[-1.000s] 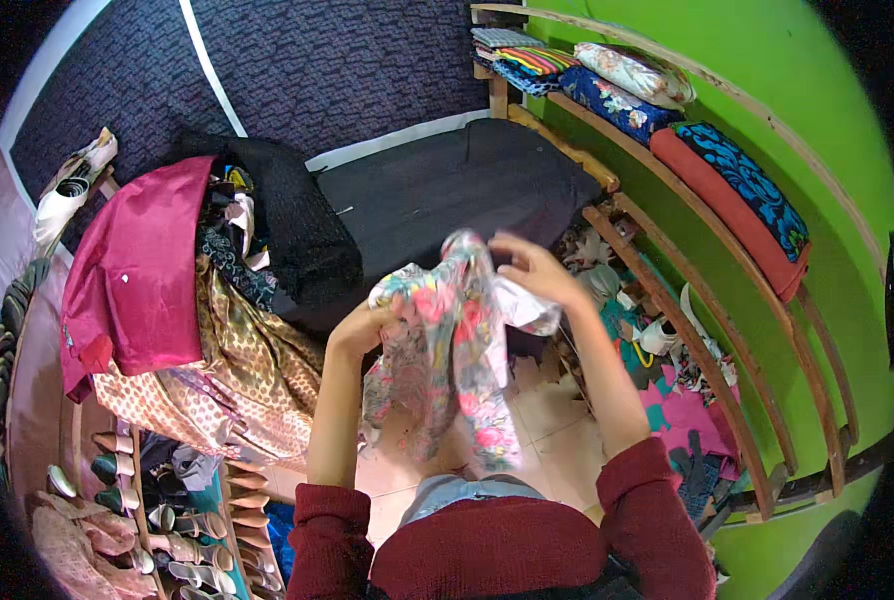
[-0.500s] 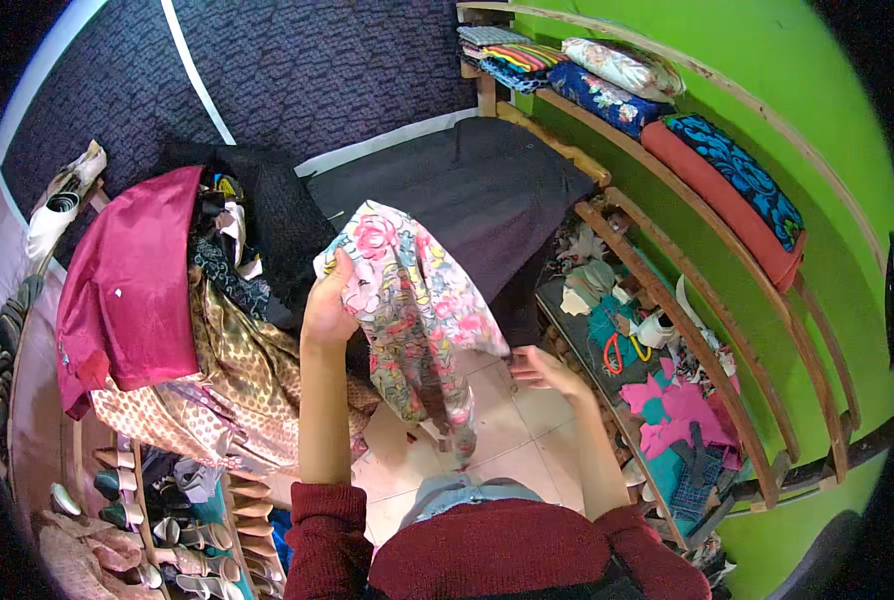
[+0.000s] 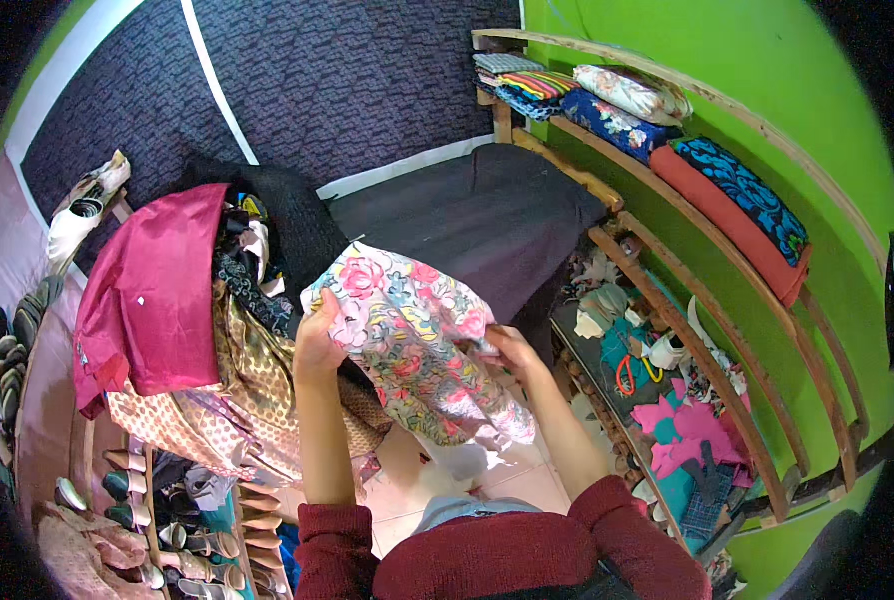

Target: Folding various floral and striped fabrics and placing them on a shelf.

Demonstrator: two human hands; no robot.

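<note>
A white cloth with pink flowers and yellow and green print hangs spread between my two hands. My left hand is closed on its left edge, the thumb lying over the fabric. At its right edge my right hand pinches the cloth. The lower end droops loose above the tiled floor. Just left of my left hand lies a heap of fabrics, with a shiny maroon cloth and a gold dotted satin cloth. A black textured cloth sits behind the heap.
A dark covered surface stretches ahead. Along the green wall at right, a wooden rack holds folded fabrics. Beneath it, scraps, orange-handled scissors and pink felt pieces lie on a low shelf. Several shoes fill a rack at lower left.
My right hand, which was apart with fingers stretched, has come left and taken the cloth's right edge. The cloth is now spread wider. The view has shifted slightly.
</note>
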